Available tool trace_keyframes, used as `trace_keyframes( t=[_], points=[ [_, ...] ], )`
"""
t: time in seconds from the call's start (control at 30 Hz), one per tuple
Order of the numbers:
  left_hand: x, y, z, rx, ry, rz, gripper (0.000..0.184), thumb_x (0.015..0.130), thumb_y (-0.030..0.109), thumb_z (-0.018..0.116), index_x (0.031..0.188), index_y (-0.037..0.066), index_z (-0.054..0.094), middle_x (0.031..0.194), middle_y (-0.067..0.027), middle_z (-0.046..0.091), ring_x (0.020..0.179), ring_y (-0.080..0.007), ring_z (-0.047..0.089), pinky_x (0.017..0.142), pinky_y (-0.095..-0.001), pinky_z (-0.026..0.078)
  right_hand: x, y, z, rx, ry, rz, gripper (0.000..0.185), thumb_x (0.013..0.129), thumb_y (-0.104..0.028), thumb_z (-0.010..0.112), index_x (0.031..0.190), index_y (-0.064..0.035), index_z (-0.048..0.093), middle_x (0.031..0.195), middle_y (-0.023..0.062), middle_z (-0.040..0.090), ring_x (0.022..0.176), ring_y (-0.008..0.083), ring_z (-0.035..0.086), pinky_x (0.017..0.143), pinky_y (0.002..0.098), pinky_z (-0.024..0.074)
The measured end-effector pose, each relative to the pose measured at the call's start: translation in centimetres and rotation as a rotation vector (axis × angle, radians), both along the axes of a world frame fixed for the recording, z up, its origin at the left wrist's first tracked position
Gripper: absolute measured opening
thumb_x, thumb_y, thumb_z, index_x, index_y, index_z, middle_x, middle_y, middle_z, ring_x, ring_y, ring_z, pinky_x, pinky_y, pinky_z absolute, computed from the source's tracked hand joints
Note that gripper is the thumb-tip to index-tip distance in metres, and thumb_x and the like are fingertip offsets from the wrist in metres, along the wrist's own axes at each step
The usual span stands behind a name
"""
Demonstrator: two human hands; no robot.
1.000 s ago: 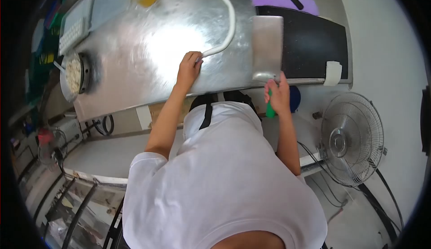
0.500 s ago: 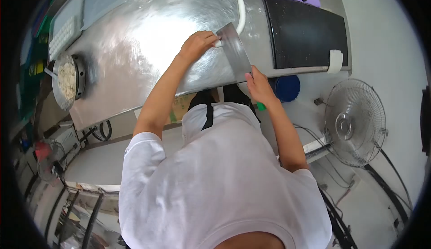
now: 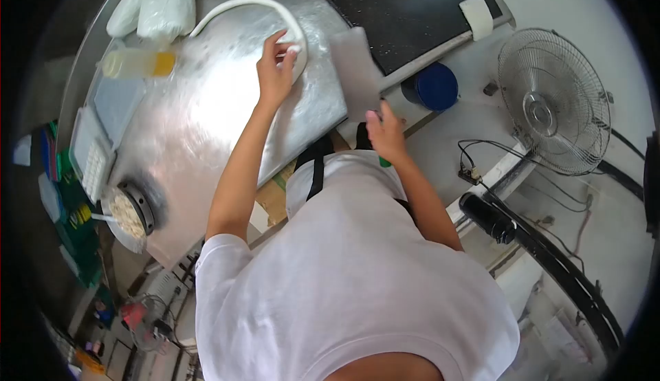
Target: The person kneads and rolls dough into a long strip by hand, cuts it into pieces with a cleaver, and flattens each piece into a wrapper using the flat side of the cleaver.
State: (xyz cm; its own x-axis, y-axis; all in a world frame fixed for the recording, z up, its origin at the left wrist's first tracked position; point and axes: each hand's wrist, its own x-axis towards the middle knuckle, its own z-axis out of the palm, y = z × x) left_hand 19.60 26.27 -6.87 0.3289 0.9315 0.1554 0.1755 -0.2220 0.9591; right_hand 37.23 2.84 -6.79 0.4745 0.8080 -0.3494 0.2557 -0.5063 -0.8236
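Observation:
A long white rope, which looks like dough, (image 3: 237, 3) curves over the metal table (image 3: 192, 175). At its near end my left hand (image 3: 276, 71) is curled, with a small white piece at the fingertips. My right hand (image 3: 386, 133) grips the green handle of a wide cleaver (image 3: 355, 71). The cleaver's blade is raised, slightly blurred, to the right of the rope and beside the black board (image 3: 405, 16). Most of the handle is hidden by my right hand.
At the left are a squeeze bottle (image 3: 137, 63), plastic bags (image 3: 167, 6), a tray of small white pieces (image 3: 96, 168) and a bowl of crumbly filling (image 3: 127, 216). To the right are a blue-lidded container (image 3: 436, 86), a white cloth (image 3: 476, 18) and a fan (image 3: 550, 106).
The view has turned. The cleaver has moved away from the rope's end, to the right. My left hand now has a small white piece at its fingertips.

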Motion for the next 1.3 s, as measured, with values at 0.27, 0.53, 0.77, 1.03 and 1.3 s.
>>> trace_keyframes(
  t=[0.27, 0.53, 0.77, 1.03, 1.3],
  points=[
    [23.9, 2.9, 0.0, 0.315, 0.209, -0.599, 0.011, 0.090, 0.004, 0.073, 0.101, 0.003, 0.074, 0.098, -0.0153, 0.066, 0.089, -0.0277, 0.069, 0.077, -0.0377, 0.057, 9.4, -6.2, 1.9, 0.215, 0.292, -0.562, 0.018, 0.108, -0.023, 0.053, 0.113, -0.0063, 0.050, 0.064, 0.0009, 0.048, 0.045, 0.0091, 0.044, 0.040, 0.0275, 0.0379],
    [32.6, 5.7, 0.9, 0.202, 1.036, -0.877, 0.042, 0.063, 0.022, 0.095, 0.089, 0.005, 0.067, 0.096, -0.0158, 0.071, 0.096, -0.0350, 0.071, 0.081, -0.0439, 0.056, 14.7, -9.2, 1.4, 0.274, 0.415, -0.791, 0.017, 0.109, -0.020, 0.048, 0.111, -0.0036, 0.050, 0.067, 0.0017, 0.049, 0.045, 0.0097, 0.043, 0.042, 0.0270, 0.0387],
    [34.0, 4.5, 2.7, 0.178, 1.279, -0.786, 0.052, 0.059, 0.027, 0.094, 0.100, 0.007, 0.070, 0.104, -0.0156, 0.073, 0.104, -0.0369, 0.071, 0.088, -0.0442, 0.056, 23.0, -7.8, -1.6, 0.252, 0.177, -0.547, 0.029, 0.109, -0.031, 0.054, 0.108, -0.0023, 0.054, 0.069, 0.0022, 0.052, 0.049, 0.0092, 0.046, 0.044, 0.0278, 0.0380],
    [35.9, -0.4, -2.8, 0.293, 0.904, -0.357, 0.089, 0.081, 0.059, 0.070, 0.152, 0.013, 0.043, 0.165, -0.0183, 0.025, 0.154, -0.0382, 0.018, 0.121, -0.0621, 0.015, 33.2, 1.2, 1.6, 0.223, 0.340, -0.637, 0.033, 0.107, -0.034, 0.057, 0.101, -0.0014, 0.059, 0.067, 0.0005, 0.052, 0.047, 0.0087, 0.047, 0.043, 0.0273, 0.0393],
    [37.1, 0.5, -1.4, 0.297, 1.110, -0.582, 0.106, 0.079, 0.074, 0.066, 0.162, 0.016, 0.033, 0.172, -0.0193, 0.007, 0.159, -0.0429, -0.002, 0.121, -0.0714, -0.002, 41.5, 4.4, -12.2, -0.082, -0.074, -0.554, 0.041, 0.103, -0.040, 0.063, 0.102, 0.0008, 0.061, 0.074, 0.0061, 0.058, 0.052, 0.0102, 0.051, 0.045, 0.0280, 0.0410]
  ],
)
